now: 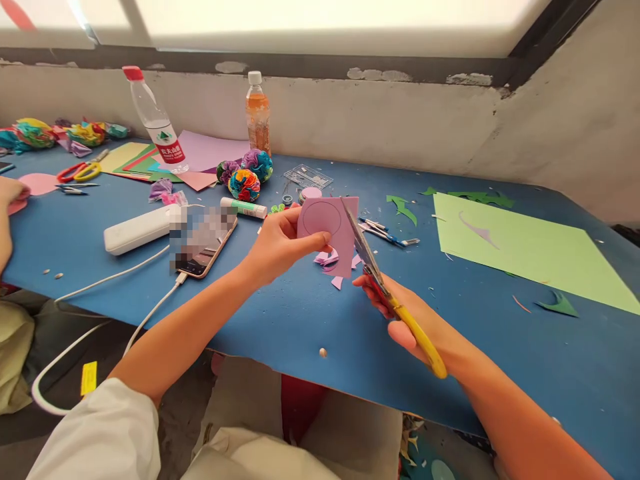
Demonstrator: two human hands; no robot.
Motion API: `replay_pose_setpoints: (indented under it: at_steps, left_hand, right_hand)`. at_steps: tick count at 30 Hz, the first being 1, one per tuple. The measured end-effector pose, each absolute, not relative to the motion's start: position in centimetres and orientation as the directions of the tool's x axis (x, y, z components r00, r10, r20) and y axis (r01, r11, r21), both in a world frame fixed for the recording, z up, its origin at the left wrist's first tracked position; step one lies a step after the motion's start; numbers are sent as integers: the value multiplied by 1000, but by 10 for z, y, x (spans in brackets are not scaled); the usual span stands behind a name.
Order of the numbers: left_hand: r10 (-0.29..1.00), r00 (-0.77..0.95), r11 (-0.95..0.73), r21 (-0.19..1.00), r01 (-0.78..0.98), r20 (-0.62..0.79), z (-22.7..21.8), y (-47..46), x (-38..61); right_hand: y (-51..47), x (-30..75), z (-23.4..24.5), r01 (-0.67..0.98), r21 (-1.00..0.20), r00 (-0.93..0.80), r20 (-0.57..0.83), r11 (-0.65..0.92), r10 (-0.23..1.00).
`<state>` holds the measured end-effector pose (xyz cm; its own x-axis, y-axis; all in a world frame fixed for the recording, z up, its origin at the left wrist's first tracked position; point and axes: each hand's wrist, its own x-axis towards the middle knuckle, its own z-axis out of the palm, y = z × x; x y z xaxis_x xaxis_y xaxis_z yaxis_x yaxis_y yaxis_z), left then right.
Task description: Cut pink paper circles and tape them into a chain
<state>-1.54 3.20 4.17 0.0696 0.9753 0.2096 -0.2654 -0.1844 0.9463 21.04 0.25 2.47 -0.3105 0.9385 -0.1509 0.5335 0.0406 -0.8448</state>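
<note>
My left hand [277, 247] pinches a pink paper piece [330, 230] with a circle drawn on it, held above the blue table [300, 320]. My right hand [407, 320] grips yellow-handled scissors [390, 293]. Their blades point up and away, with the paper's right edge between them. Small pink paper scraps [327, 259] lie on the table just under the paper.
A phone [203, 240] on a white cable and a white power bank [137, 229] lie to the left. A glue stick [245, 208], paper flower balls [245, 183], two bottles [257, 113], coloured sheets [135, 160] and a light green sheet [525, 250] are around. Another person's hand [10, 193] is at far left.
</note>
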Motion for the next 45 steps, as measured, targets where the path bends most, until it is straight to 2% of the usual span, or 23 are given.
replay_pose_setpoints:
  at_steps: [3, 9, 13, 16, 18, 21, 23, 25, 28, 31, 34, 39, 45]
  left_hand:
    - [971, 55, -213, 950, -228, 231, 42, 29, -15]
    - [970, 64, -221, 961, -165, 234, 44, 31, -22]
    - [971, 23, -234, 969, -82, 237, 43, 36, -26]
    - [972, -44, -233, 963, -134, 229, 42, 40, -28]
    - [977, -72, -209, 957, -200, 199, 41, 42, -28]
    - [985, -94, -165, 930, -329, 141, 42, 44, -29]
    - [988, -96, -145, 909, -391, 117, 42, 46, -29]
    - [992, -76, -119, 911, -395, 96, 41, 48, -30]
    - [998, -53, -56, 925, -376, 39, 40, 51, -32]
    - [998, -58, -31, 894, -447, 6, 41, 50, -31]
    - [999, -29, -38, 875, -483, 27, 45, 44, -28]
    - [996, 19, -70, 918, -390, 84, 49, 30, -20]
    - [983, 33, -161, 940, -300, 179, 45, 22, -13]
  right_hand:
    - [4, 213, 23, 503, -864, -319, -219, -31, 922]
    - [7, 215, 20, 550, -833, -308, -267, -58, 913]
    - [8, 211, 24, 435, -892, -245, -247, -121, 938]
    - [11, 212, 27, 367, -927, -220, -174, -84, 960]
    - [12, 215, 27, 360, -932, -276, -151, -44, 949]
    - [8, 216, 27, 393, -919, -417, -195, -17, 888]
    - [5, 214, 28, 434, -900, -444, -244, -31, 862]
    - [1, 210, 30, 460, -887, -435, -262, -38, 861]
    - [-1, 206, 34, 456, -890, -404, -220, -13, 888]
    - [0, 208, 32, 450, -893, -339, -170, 0, 925]
    - [4, 211, 26, 469, -883, -286, -158, -6, 945]
    - [2, 207, 26, 473, -878, -308, -249, -79, 918]
    - [-1, 204, 33, 479, -875, -303, -241, -71, 922]
